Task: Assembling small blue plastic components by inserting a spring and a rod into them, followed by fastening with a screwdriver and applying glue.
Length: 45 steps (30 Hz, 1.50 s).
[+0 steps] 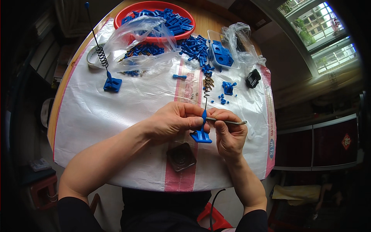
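From the head view, a round wooden desk (62, 92) filled the middle of the frame, draped in a white woven sheet (116, 112) with a pink stripe running down its centre. Windows (324, 34) glowed at the upper right, and a dark red cabinet (332, 143) stood at the right edge with a small diamond-shaped red sign on its door. A red stool (42, 189) sat low at the lower left.

Up top, a red bowl (154, 7) held blue plastic parts, half covered by a clear plastic bag (143, 42). A second crumpled clear bag (243, 38) lay at the upper right, beside a clear tray (216, 38) of blue pieces. A roll of tape (91, 58) rested at the upper left, and near it a finished blue base with a coiled black spring wire (102, 56) stood upright.

Centre frame, the left hand (174, 120) pinched shut around the stem of a blue plastic piece (201, 133), its flat base pointing downward, with a thin wire rising from the top. The right hand (230, 133) was closed on a slim grey metal tool (232, 122), its tip meeting that blue stem. Just below the hands a dark square pad (181, 156) lay on the pink stripe.
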Motion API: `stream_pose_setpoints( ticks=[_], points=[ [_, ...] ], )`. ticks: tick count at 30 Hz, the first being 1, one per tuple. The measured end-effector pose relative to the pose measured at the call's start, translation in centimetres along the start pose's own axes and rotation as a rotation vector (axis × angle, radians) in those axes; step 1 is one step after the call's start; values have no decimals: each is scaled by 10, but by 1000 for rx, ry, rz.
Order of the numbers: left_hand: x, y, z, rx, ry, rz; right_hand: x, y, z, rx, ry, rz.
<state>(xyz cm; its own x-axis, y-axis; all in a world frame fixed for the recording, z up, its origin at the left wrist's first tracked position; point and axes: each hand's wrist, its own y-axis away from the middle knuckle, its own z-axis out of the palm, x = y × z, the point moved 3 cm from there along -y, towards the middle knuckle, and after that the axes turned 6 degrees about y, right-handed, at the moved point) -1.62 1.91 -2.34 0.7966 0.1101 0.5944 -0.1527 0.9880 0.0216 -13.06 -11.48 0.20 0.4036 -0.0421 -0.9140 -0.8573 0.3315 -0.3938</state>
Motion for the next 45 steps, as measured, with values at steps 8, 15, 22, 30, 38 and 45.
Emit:
stream_pose_setpoints(
  ticks=[8,15,22,30,38,45],
  points=[
    [2,1,4,17,-9,-7,-1,1,2,25,33,4],
    [1,2,4,17,25,-13,-5,-1,2,-7,17,-19],
    [3,3,6,23,11,-17,-5,-1,1,-25,52,-31],
    [3,3,7,30,-16,-20,-6,0,2,-35,78,-56],
    [3,5,8,-13,11,-19,-7,0,2,-42,89,-73],
    [-1,2,2,-10,41,-30,-5,1,0,-23,49,-34]
  ],
)
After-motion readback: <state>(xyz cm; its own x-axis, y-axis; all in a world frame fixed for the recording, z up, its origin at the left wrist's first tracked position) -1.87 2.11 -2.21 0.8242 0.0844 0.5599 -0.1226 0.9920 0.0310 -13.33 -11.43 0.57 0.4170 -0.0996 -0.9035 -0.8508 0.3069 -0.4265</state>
